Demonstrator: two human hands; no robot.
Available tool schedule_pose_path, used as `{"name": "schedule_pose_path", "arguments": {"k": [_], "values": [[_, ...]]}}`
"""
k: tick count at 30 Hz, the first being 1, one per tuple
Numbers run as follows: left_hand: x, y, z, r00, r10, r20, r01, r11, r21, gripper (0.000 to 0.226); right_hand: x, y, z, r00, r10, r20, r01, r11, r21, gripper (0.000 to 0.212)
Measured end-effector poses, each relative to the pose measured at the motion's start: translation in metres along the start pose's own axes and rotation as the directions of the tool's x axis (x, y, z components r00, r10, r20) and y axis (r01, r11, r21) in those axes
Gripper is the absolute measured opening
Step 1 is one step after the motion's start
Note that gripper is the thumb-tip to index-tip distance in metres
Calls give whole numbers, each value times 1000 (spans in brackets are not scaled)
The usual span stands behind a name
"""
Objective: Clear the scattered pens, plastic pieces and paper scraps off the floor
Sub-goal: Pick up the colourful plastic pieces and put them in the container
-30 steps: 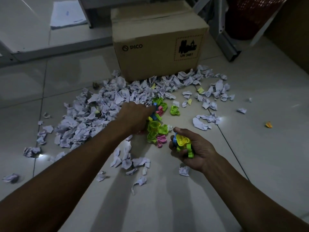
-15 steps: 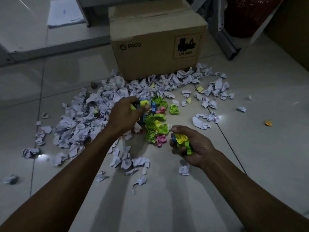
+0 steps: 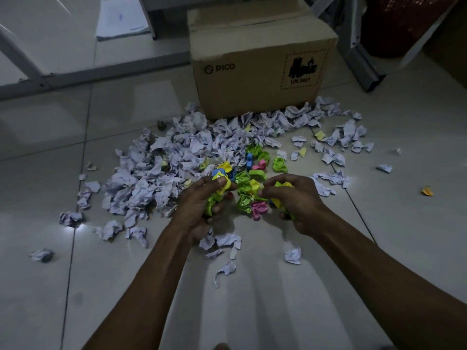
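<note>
Head cam view: left hand (image 3: 202,205) is curled round a bunch of small bright green, yellow & blue plastic pieces (image 3: 219,188). Right hand (image 3: 295,200) grips more yellow & green plastic bits (image 3: 280,188). Between both hands, loose green & pink plastic pieces (image 3: 249,204) lie on the pale tiled floor (image 3: 379,236). Crumpled white paper scraps (image 3: 161,173) spread across the floor's middle, up to the brown cardboard box (image 3: 257,69) by the far edge.

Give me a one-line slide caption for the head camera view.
Both hands, left and right, grip colourful plastic pieces over a floor strewn with crumpled paper scraps before a cardboard box.
</note>
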State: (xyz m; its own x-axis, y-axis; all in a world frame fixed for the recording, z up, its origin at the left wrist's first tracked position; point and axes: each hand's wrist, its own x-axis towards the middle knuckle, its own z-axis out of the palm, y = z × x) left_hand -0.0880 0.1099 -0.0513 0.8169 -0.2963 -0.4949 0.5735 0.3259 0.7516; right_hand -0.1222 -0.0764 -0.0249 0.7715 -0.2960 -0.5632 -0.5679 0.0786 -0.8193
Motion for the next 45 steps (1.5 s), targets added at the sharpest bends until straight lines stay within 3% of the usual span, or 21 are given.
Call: {"name": "schedule_pose_path", "arguments": {"k": [3, 6, 8, 12, 18, 21, 24, 27, 30, 34, 37, 40, 42, 45], "values": [[-1, -3, 0, 1000, -9, 16, 10, 999, -53, 16, 5, -1, 5, 989, -149, -9, 144, 969, -200, 13], [-1, -5, -3, 999, -41, 25, 43, 994, -96, 16, 13, -4, 12, 953, -303, 22, 279, 847, -452, 19], [-1, -5, -6, 997, -69, 47, 75, 987, -143, 21, 18, -7, 16, 938, -344, 27, 308, 798, -518, 22], [-4, -5, -14, 994, -96, 57, 106, 968, -228, 23, 30, -13, 20, 922, -383, 63, 337, 708, -620, 23], [-3, -9, -27, 987, -79, 137, 119, 939, -324, 44, 35, -19, 24, 897, -368, 244, 406, 473, -782, 45], [-3, -8, -28, 988, -76, 137, 119, 933, -340, 46, 42, -19, 31, 880, -378, 289, 426, 353, -833, 40], [-7, -5, -26, 992, -100, 78, 121, 933, -339, 33, 51, -15, 38, 873, -379, 306, 425, 285, -859, 29], [-10, -4, -27, 991, -102, 90, 128, 929, -347, 44, 55, -11, 40, 861, -393, 323, 435, 239, -868, 25], [-13, -3, -27, 992, -105, 77, 125, 932, -340, 46, 59, -9, 35, 874, -379, 305, 421, 273, -865, 25], [-13, 0, -22, 993, -118, 28, 120, 938, -326, 24, 54, -13, 21, 903, -373, 213, 387, 495, -778, 17], [-12, 0, -18, 992, -121, 43, 128, 940, -317, 31, 43, -17, 11, 942, -316, 112, 326, 789, -521, 11], [-12, 2, -9, 990, -134, 37, 139, 951, -276, 26, 34, -20, 3, 991, -127, 52, 136, 963, -233, 10], [-10, 4, -2, 987, -151, 48, 158, 951, -265, 29, 29, -22, -3, 997, 35, 73, -31, 998, -50, 11], [-6, 8, 10, 977, -187, 107, 209, 945, -252, 36, 21, -24, -12, 964, 200, 176, -230, 959, 164, 6]]}}
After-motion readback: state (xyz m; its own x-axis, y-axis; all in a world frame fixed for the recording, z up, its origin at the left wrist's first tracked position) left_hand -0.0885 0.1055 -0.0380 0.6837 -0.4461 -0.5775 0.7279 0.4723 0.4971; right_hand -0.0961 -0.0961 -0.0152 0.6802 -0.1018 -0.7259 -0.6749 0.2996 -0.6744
